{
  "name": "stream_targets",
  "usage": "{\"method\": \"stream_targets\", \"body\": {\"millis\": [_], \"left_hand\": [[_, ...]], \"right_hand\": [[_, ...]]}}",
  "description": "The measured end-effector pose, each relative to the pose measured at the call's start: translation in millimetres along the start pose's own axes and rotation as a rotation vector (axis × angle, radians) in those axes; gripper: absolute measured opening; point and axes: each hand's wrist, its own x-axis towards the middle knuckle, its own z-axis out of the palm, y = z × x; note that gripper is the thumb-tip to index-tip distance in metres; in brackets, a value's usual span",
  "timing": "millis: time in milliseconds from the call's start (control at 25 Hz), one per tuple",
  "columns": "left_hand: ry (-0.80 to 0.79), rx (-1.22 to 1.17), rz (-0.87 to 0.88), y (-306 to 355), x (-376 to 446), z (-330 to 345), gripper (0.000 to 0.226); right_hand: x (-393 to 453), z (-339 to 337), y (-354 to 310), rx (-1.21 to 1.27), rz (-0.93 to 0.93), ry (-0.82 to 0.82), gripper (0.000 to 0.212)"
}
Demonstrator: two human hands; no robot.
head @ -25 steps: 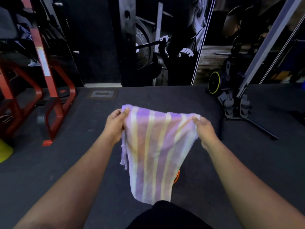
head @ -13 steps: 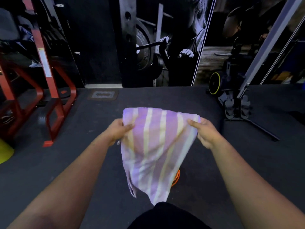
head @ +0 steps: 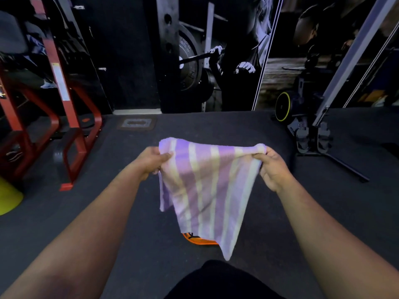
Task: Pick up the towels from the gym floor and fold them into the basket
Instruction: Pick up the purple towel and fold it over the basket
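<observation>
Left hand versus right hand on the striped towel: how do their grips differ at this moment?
The left hand pinches the striped towel at its upper left corner, thumb lying across the front of the cloth; the right hand bunches the upper right corner, fingers curled toward the camera. Loose cloth hangs below the left hand, while under the right hand the edge slants inward. Both hold the top edge at about the same height, keeping the towel spread above the floor.

Purple towel (head: 207,190) (pale yellow stripes), red frame (head: 64,100).
</observation>
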Motion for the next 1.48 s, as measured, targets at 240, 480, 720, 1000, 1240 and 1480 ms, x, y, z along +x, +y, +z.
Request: {"method": "stream_targets", "body": {"millis": [240, 480, 720, 1000, 1240, 1480], "left_hand": [[-0.05, -0.318, 0.086, 8.9, 10.4, -1.5, 0.011], [0.266, 0.062, 0.004, -8.7, 31.8, -13.8, 0.022], [0.041, -0.199, -0.022, -1.3, 24.8, 4.4, 0.028], [0.224, 0.077, 0.099, -1.8, 23.8, 0.9, 0.059], [0.116, 0.012, 0.148, -3.9, 23.7, 4.7, 0.065], [0.26, 0.643, 0.282, 8.2, 18.5, 1.7, 0.023]], "right_hand": [[-4.6, -6.4, -2.2, -0.165, 0.186, -0.162, 0.026], [2.8, -3.6, -4.7, -0.329, -0.009, 0.103, 0.027], [8.9, -8.2, -1.1, -0.172, 0.337, 0.043, 0.033], [10.9, -21.2, 7.2, -0.3, 0.01, 0.271, 0.02], [7.4, -18.2, -0.2, -0.393, -0.178, 0.298, 0.048], [10.4, -26.2, 0.1, -0.666, -0.217, 0.258, 0.025]]}}
